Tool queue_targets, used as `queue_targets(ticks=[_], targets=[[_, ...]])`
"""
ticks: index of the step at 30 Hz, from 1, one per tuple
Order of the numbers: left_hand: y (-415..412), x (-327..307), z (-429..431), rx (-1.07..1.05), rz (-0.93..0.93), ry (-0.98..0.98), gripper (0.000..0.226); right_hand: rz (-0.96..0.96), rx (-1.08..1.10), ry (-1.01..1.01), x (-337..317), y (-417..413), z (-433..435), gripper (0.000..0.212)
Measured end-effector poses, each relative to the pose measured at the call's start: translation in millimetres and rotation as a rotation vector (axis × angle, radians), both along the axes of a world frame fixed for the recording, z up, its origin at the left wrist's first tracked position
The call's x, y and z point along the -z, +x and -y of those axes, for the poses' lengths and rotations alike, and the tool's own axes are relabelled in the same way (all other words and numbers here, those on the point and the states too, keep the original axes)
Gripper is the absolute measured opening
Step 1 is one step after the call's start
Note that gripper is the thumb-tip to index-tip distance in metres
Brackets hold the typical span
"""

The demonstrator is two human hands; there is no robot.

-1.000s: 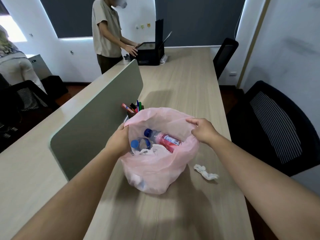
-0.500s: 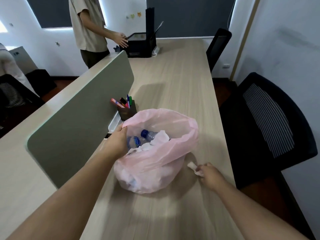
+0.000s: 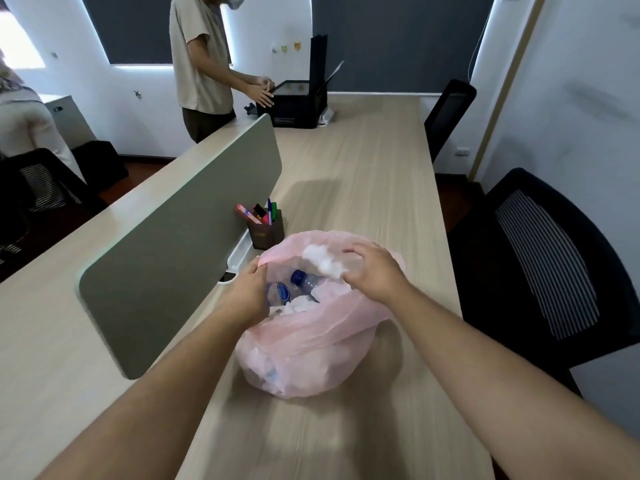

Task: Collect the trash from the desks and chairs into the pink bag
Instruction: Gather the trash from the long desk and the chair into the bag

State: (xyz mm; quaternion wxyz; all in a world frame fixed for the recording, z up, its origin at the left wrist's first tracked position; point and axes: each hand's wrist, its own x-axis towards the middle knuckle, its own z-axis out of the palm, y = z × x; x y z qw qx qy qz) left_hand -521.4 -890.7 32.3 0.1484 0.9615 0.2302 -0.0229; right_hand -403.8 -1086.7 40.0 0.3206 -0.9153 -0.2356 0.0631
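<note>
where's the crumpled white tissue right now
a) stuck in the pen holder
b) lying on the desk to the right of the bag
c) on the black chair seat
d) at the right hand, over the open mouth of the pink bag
d: the crumpled white tissue is at the fingertips of the right hand, above the open mouth of the pink bag; blur hides whether it is gripped or released.

This is an office. A long pale wood-grain desk (image 3: 363,174) is split lengthwise by a grey-green partition panel with rounded corners (image 3: 180,237), and a brown pen holder full of markers (image 3: 266,232) stands just beside the panel. Black mesh-backed office chairs (image 3: 540,265) stand along the desk's right side, and at the far end a person in a beige T-shirt (image 3: 201,64) stands at a black printer with its lid raised (image 3: 298,102).
</note>
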Motion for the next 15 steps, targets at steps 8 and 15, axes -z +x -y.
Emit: queue_targets(ticks=[8, 15], targets=[[-11, -2, -7, -0.015, -0.015, 0.039, 0.069, -0.491, 0.555, -0.122, 47, 14, 18, 0.047], [3, -5, -16, 0.055, 0.003, 0.004, 0.066, -0.392, 0.677, 0.255, 40, 25, 17, 0.030]])
